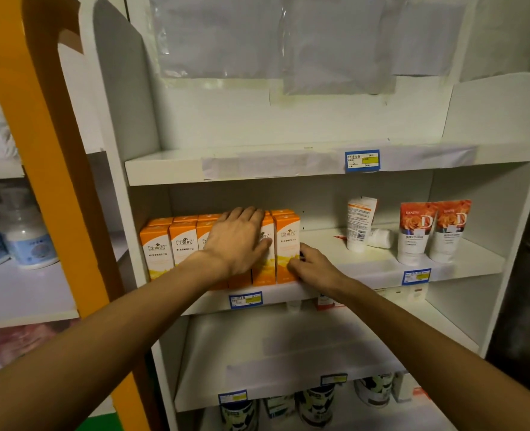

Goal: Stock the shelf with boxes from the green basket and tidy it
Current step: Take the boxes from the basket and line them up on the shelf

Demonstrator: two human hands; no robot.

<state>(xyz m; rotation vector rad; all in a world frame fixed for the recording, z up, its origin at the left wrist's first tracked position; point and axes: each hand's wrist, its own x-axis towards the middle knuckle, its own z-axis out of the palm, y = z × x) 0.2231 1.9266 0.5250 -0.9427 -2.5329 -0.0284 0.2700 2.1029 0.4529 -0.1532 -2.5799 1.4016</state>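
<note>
Several orange-and-white boxes stand upright in rows at the left end of the middle shelf of a white unit. My left hand lies flat over the boxes in the row's right part, fingers spread across their tops and fronts. My right hand presses its curled fingers against the lower right side of the rightmost box. The green basket is out of view.
On the same shelf to the right stand a white tube and two rose-printed tubes. The top shelf is bare. Cans fill the bottom shelf. An orange post and white bottles are at left.
</note>
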